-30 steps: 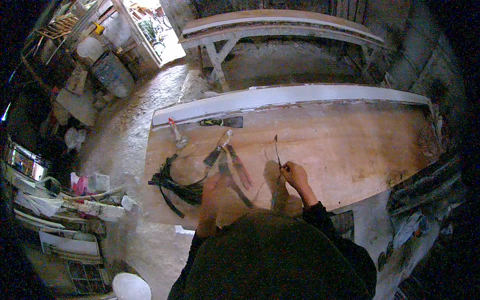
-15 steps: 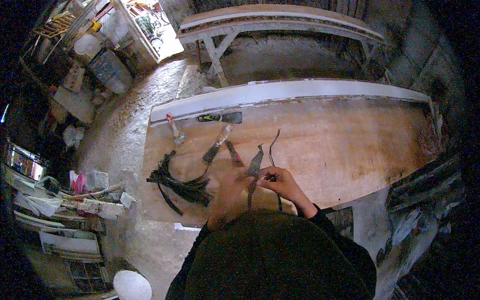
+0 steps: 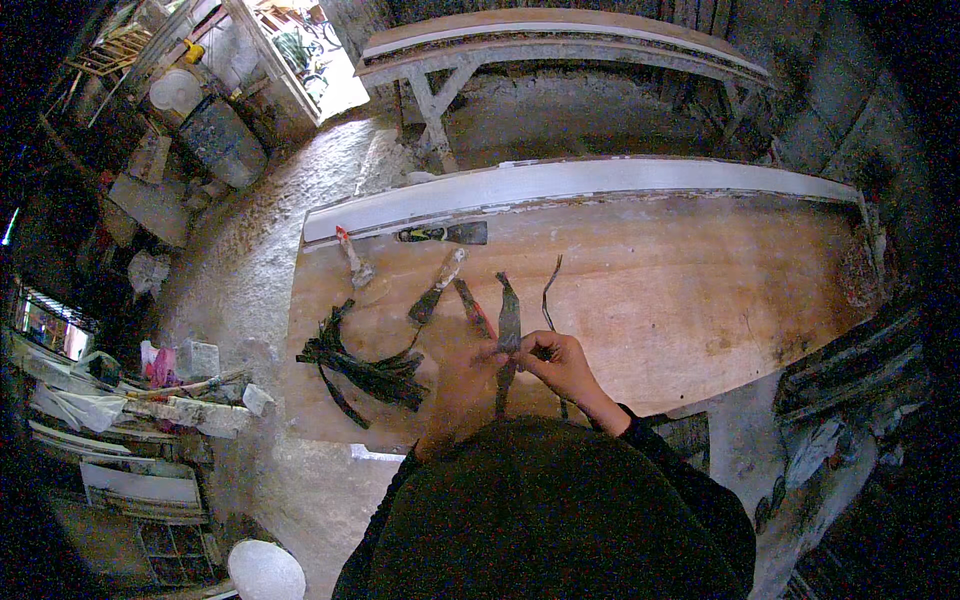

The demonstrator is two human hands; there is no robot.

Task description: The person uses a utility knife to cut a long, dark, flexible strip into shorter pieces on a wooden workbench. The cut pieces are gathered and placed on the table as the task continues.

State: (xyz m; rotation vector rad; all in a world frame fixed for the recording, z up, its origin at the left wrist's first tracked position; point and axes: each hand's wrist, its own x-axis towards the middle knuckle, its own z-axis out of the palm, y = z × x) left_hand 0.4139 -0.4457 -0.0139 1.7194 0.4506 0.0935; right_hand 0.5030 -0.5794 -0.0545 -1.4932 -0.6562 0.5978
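Observation:
Both my hands are at a flat dark grey strip (image 3: 509,305), held lengthwise just above the wooden board; its material is unclear. My left hand (image 3: 466,372), slightly blurred, pinches the strip's left edge. From the other side my right hand (image 3: 562,368) has thumb and fingers closed on it. A thin dark strand (image 3: 547,297) shows beyond the right hand. Left of my hands lies a loose bundle of dark strips (image 3: 375,365) on the board. A narrow red and dark tool (image 3: 474,307) lies just past my left hand, partly covered by it.
The wooden board (image 3: 680,290) has a raised white edge (image 3: 590,178) along its far side. A dark-ended tool (image 3: 437,287), a black flat tool (image 3: 442,233) and a red-tipped tool (image 3: 353,258) lie on it. Behind stands a long bench (image 3: 560,45); a white round lid-like thing (image 3: 266,571) is lower left.
The strip's upper part has swung from a rightward slant to nearly upright and reaches slightly farther. My right hand has moved slightly left along with it.

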